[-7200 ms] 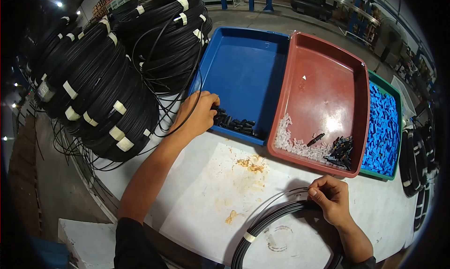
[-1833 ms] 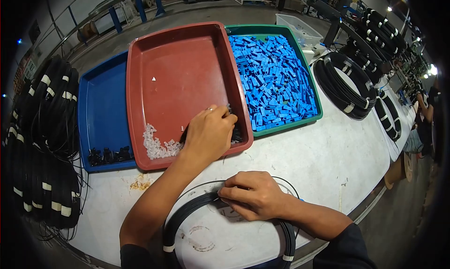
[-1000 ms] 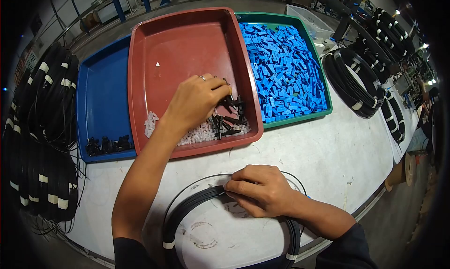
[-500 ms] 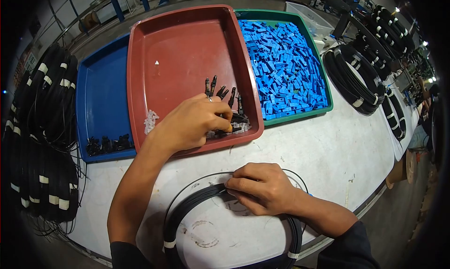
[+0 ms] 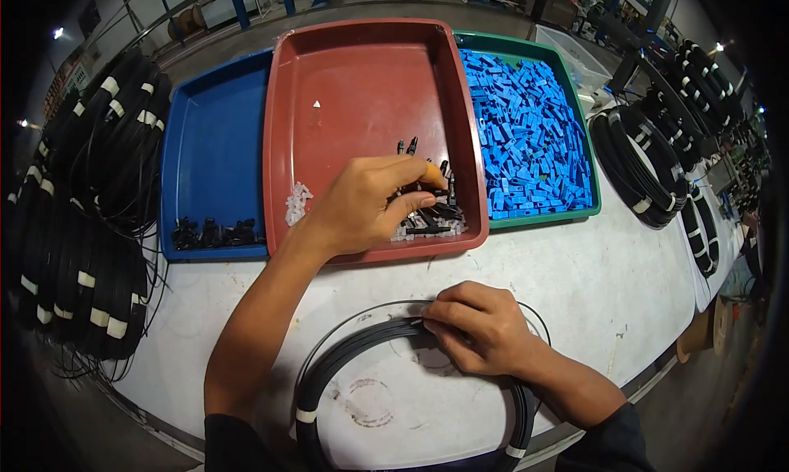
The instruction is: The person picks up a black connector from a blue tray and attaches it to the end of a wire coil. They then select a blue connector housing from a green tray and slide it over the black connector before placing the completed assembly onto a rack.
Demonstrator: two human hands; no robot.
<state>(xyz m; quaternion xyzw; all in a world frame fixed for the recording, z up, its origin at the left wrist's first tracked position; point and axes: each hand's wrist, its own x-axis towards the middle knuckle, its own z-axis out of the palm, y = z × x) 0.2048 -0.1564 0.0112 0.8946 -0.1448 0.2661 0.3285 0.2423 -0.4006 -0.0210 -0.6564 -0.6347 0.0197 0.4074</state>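
My left hand [image 5: 374, 205] reaches into the red tray [image 5: 353, 32], over a pile of black connectors [image 5: 423, 217] and small clear plastic pieces [image 5: 448, 225]. Its thumb and taped forefinger are apart among the connectors, and the other fingers are partly hidden. Some connectors stick up behind the hand. On the table, my right hand [image 5: 481, 328] is closed around the top of a coil of black cable [image 5: 353, 353] bound with white tape. One loose strand arcs above the coil to my right fingertips.
A blue tray [image 5: 218, 73] with black parts [image 5: 214, 233] stands left of the red one. To the right is a green tray [image 5: 588, 151] full of blue clips [image 5: 534, 135]. Taped cable coils hang at far left [image 5: 82, 291] and lie at right [image 5: 637, 172].
My left hand has moved up and away from the tray's near edge, and its thumb and forefinger have parted. My right hand keeps its hold on the cable coil. The whole view has shifted slightly.
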